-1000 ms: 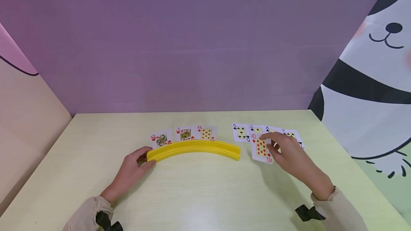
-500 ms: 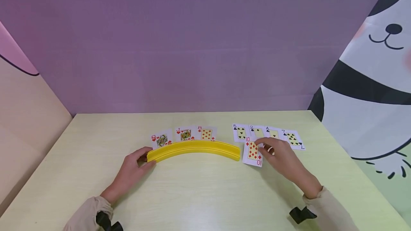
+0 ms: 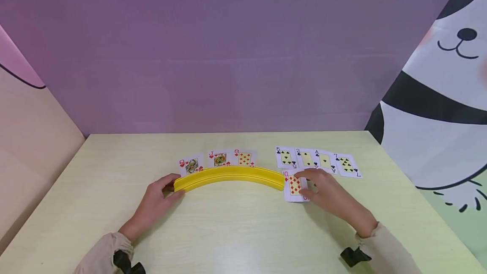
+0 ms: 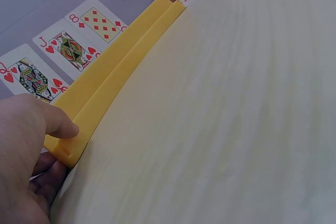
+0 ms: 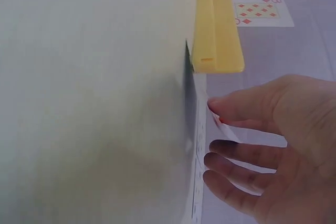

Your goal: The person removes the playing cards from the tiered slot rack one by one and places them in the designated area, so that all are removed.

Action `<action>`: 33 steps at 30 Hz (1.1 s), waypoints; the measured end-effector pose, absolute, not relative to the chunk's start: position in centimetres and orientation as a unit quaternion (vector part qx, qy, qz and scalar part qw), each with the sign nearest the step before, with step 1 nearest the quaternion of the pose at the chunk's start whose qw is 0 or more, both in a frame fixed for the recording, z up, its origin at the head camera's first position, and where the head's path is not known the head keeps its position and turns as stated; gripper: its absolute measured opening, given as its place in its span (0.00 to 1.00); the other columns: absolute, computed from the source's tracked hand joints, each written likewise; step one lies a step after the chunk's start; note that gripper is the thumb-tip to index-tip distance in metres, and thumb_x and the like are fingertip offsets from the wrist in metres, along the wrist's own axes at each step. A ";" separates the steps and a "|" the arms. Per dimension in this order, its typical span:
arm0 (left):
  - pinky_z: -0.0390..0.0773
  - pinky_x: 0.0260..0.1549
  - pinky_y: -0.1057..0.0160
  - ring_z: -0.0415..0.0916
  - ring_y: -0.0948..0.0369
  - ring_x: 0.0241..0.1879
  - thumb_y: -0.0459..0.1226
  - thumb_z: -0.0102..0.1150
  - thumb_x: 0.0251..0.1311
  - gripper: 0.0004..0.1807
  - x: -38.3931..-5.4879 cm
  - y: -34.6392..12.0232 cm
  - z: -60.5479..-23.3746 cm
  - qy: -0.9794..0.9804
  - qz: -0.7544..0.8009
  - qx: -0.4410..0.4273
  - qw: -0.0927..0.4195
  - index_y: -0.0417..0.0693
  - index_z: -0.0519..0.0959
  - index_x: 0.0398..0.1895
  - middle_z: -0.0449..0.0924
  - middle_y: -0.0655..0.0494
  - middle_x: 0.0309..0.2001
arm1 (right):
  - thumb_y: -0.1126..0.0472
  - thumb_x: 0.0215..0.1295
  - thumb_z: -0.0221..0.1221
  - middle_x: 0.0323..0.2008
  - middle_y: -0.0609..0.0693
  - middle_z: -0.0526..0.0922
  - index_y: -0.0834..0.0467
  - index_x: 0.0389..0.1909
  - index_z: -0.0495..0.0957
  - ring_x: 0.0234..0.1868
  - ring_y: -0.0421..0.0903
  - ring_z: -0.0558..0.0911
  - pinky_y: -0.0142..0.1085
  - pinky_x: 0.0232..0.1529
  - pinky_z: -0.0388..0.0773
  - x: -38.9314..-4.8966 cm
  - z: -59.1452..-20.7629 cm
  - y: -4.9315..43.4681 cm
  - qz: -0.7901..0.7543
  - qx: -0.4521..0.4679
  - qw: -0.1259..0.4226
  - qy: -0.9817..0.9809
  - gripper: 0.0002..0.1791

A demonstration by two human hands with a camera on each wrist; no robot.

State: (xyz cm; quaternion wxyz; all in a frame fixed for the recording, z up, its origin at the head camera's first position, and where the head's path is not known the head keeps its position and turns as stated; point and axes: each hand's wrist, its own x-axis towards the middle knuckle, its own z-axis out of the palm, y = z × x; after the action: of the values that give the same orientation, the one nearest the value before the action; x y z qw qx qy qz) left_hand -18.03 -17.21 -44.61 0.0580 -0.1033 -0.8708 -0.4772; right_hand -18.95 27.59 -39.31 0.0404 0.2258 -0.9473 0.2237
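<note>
The right hand [image 3: 327,189], fingers pinching the ten of diamonds [image 3: 294,186], had brought it leftward, so it met or nearly met the yellow rack's [image 3: 230,173] right end; the left hand [image 3: 157,193] gripped the other.

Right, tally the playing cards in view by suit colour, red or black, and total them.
Red: 4 (queen, jack, eight, ten)
Black: 4 (five, two, ace, seven)
Total: 8
</note>
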 end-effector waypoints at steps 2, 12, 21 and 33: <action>0.80 0.47 0.62 0.78 0.56 0.45 0.30 0.66 0.61 0.20 -18.0 -17.2 -44.6 -0.873 -0.474 -0.101 0.057 0.40 0.78 0.57 0.81 0.47 0.51 | 0.70 0.58 0.68 0.54 0.56 0.83 0.63 0.54 0.81 0.56 0.57 0.78 0.53 0.56 0.76 -18.9 -39.5 27.5 0.219 0.229 0.041 -0.948 0.21; 0.80 0.46 0.64 0.77 0.56 0.44 0.31 0.67 0.60 0.20 -18.1 -17.3 -44.6 -0.875 -0.469 -0.109 0.060 0.40 0.78 0.57 0.81 0.48 0.51 | 0.65 0.61 0.67 0.53 0.58 0.82 0.63 0.56 0.80 0.53 0.58 0.76 0.55 0.55 0.74 -18.6 -40.1 27.2 0.170 0.224 0.034 -0.959 0.22; 0.79 0.46 0.67 0.76 0.56 0.44 0.32 0.67 0.60 0.21 -17.9 -17.6 -44.9 -0.878 -0.464 -0.100 0.062 0.41 0.78 0.57 0.81 0.49 0.51 | 0.64 0.63 0.65 0.54 0.63 0.79 0.64 0.57 0.79 0.53 0.60 0.73 0.53 0.52 0.74 -18.4 -39.8 26.2 0.138 0.203 0.024 -0.969 0.21; 0.80 0.46 0.66 0.76 0.56 0.44 0.31 0.67 0.60 0.21 -18.2 -17.4 -45.0 -0.876 -0.466 -0.107 0.065 0.40 0.78 0.57 0.81 0.48 0.50 | 0.67 0.62 0.65 0.53 0.64 0.79 0.66 0.54 0.81 0.52 0.61 0.74 0.54 0.53 0.75 -18.0 -39.9 26.2 0.137 0.201 0.045 -0.969 0.19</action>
State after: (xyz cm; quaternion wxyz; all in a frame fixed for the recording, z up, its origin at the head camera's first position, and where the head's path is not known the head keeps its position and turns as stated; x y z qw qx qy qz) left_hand -18.18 -17.43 -44.98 0.0652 -0.1075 -0.8759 -0.4658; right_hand -17.97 26.16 -39.92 0.0446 0.2013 -0.9689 0.1366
